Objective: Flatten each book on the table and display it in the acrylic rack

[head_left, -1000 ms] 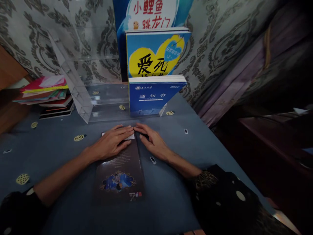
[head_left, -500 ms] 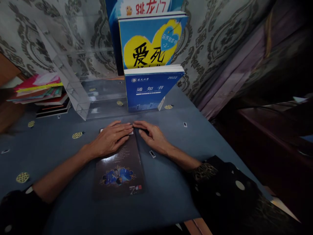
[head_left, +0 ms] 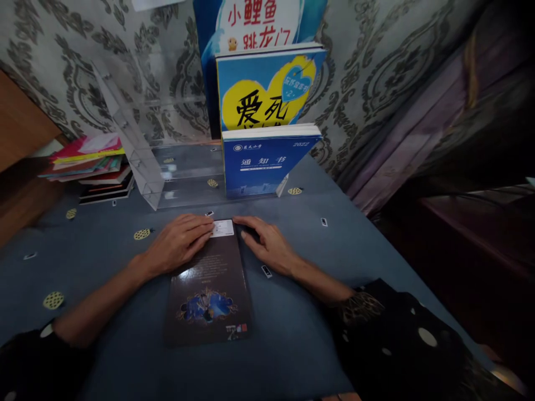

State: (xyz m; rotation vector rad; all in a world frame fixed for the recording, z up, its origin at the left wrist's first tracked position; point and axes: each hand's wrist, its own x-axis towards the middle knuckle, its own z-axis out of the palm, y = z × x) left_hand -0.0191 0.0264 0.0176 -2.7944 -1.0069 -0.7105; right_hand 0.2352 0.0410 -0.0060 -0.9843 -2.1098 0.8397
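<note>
A dark brown book (head_left: 215, 275) lies flat on the blue tablecloth, with a white label, small text and a blue ornate picture on its upward face. My left hand (head_left: 181, 242) rests on the book's upper left part, fingers stretched out and reaching the white label (head_left: 223, 228). At the top right corner of the book is my right hand (head_left: 267, 245), its fingers extended toward that corner and its thumb apart from them. Whether the right fingertips press on the book's edge I cannot tell.
Behind the hands, a clear acrylic rack (head_left: 146, 172) holds a blue booklet (head_left: 267, 167), a blue and yellow book (head_left: 251, 92) and a taller picture book (head_left: 259, 22). Stacked books and papers (head_left: 100, 167) lie at the left. A patterned curtain (head_left: 359, 83) hangs behind the table (head_left: 301, 328).
My left hand has slid left across the book, uncovering the white label. The right hand stays by the top right corner. The camera view has shifted slightly.
</note>
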